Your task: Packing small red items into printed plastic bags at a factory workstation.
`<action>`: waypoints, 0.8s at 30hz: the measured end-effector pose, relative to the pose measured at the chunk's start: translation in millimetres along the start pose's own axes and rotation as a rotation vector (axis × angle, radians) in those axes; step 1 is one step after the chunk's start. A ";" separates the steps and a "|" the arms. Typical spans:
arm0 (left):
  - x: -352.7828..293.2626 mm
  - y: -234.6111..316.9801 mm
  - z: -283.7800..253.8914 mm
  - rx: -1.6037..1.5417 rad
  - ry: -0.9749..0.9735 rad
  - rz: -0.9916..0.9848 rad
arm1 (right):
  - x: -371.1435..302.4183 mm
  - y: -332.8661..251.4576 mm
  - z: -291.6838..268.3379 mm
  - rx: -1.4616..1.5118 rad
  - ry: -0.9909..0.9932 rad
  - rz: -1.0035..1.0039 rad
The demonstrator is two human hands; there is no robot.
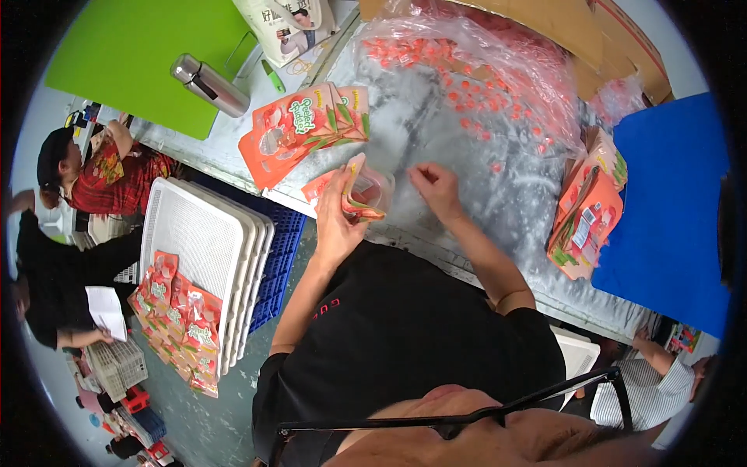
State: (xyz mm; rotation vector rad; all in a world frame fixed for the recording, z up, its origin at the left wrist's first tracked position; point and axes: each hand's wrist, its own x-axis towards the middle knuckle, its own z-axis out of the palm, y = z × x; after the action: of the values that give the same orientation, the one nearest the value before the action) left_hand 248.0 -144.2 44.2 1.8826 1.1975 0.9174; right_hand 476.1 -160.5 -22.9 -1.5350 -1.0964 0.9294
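"So, where's the pouch (378, 189)?"
"Over the near edge of the bench (498, 210), left hand (334, 208) clamped on it; right hand (438, 187) apart, curled, can't tell if holding anything. Steady the pouch's mouth wide."

Green-edged white lettering (303, 115) stood on fanned pouches (272, 165), dark characters (282, 12) crossed a white tote bag (274, 35); red letters (326, 309) marked a black shirt (405, 327), the label (584, 226) on the pouch pile (602, 189) was illegible.
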 end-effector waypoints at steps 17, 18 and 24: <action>4.9 34.1 38.3 -0.187 -0.103 -0.010 | -6.0 -128.9 22.9 0.123 0.133 -0.494; 5.6 46.4 39.0 -0.211 -0.106 -0.025 | -5.9 -133.7 16.4 0.160 0.151 -0.488; 22.9 44.5 51.6 -0.387 -0.183 -0.099 | -14.4 -139.8 -29.8 0.127 0.044 -0.674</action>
State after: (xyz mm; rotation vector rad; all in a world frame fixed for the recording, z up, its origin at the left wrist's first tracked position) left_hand 317.8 -146.8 60.8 1.5463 0.9188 0.8347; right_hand 472.8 -169.0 120.5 -0.9671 -1.3689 0.4826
